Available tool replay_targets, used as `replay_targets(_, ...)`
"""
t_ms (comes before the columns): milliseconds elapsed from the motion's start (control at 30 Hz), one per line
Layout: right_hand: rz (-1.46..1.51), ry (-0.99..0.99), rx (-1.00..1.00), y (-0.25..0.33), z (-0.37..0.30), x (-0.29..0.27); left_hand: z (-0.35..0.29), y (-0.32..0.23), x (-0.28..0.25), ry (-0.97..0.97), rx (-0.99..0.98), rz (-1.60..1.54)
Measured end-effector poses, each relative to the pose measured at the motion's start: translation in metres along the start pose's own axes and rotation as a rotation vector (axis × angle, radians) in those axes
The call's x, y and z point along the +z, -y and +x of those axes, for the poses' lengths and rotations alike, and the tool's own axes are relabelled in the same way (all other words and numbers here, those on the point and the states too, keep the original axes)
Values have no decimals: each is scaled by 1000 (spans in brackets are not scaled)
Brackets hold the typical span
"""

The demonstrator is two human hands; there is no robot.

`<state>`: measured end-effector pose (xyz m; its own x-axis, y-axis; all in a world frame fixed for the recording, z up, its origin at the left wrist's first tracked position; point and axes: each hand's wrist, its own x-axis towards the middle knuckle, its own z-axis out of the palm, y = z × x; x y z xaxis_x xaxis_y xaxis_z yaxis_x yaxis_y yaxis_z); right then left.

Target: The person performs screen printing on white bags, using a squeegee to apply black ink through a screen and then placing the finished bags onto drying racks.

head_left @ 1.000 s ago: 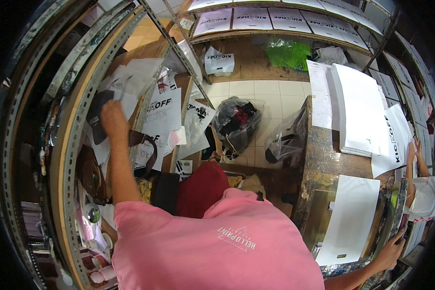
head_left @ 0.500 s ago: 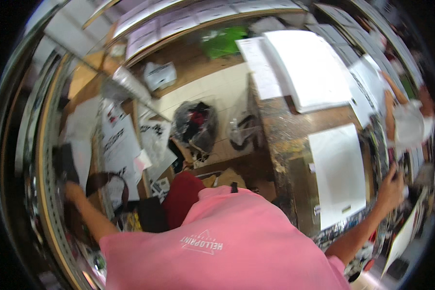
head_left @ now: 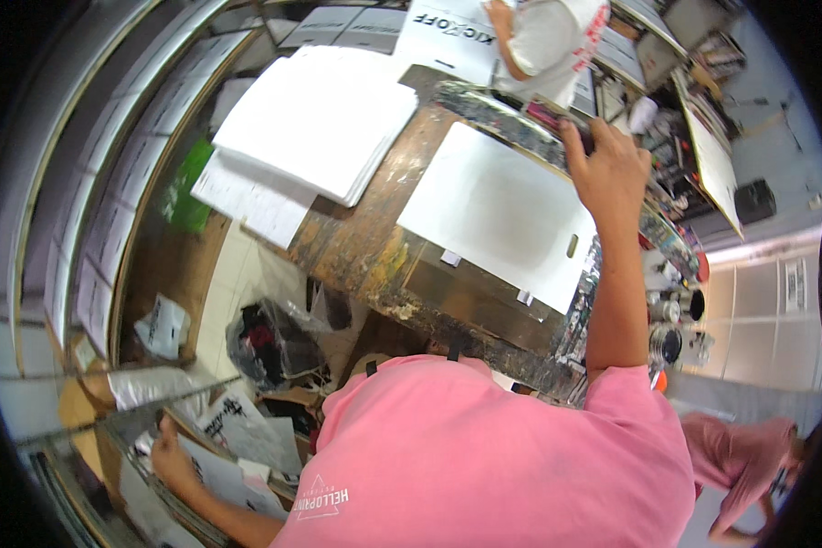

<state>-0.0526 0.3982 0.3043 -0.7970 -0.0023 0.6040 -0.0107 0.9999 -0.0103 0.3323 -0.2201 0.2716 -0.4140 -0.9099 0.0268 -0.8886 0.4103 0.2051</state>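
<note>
My right hand [head_left: 610, 169] is reached out over the far edge of the work table, its fingers curled round a dark object I cannot make out. Beside its thumb shows a thin pinkish-red strip [head_left: 543, 112]. Left of that hand, a blank white plastic bag [head_left: 498, 215] with a cut-out handle slot lies flat on a brown board [head_left: 457, 297]. Low at the left, my left hand [head_left: 175, 464] rests at a wood-edged frame or rack [head_left: 196, 434] by printed white bags [head_left: 233, 479]; its fingers are blurred and partly hidden.
A thick stack of white sheets [head_left: 315, 119] covers the table's far left. Another person [head_left: 557, 41] handles a printed white bag [head_left: 443, 36] beyond the table; someone in pink [head_left: 740, 452] is at the lower right. Cans [head_left: 667, 342] stand right. A clear sack [head_left: 265, 342] sits on the floor.
My view and body have turned rightward, so the table now lies ahead instead of at the right. My right hand stays raised past the white bag; the left arm trails beside the rack.
</note>
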Motion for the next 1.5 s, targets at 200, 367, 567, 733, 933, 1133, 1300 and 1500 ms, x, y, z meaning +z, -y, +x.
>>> replay_targets(200,2,-25,30,-5,8,-2,-69,-297,160,968,839,-912)
replay_targets(367,-19,58,54,10,-27,8,-159,-450,197,1999,754,-1460)
replay_targets(567,152,684,-96,-5,-135,46,-196,-424,219,1931,14,-1387)
replay_targets(733,287,664,12,-21,-190,126,-169,-374,336,1947,-113,-1021)
replay_targets(933,69,460,-45,-99,-104,255,-184,-371,360,1643,-430,-871)
replay_targets(1133,35,422,-104,-147,-32,365,-187,-359,377,1633,-361,-831)
replay_targets(1300,142,445,-48,-142,-41,389,-189,-359,379,1601,-360,-792)
replay_targets(1500,205,400,-62,-109,-111,352,-185,-359,380,1659,-268,-822)
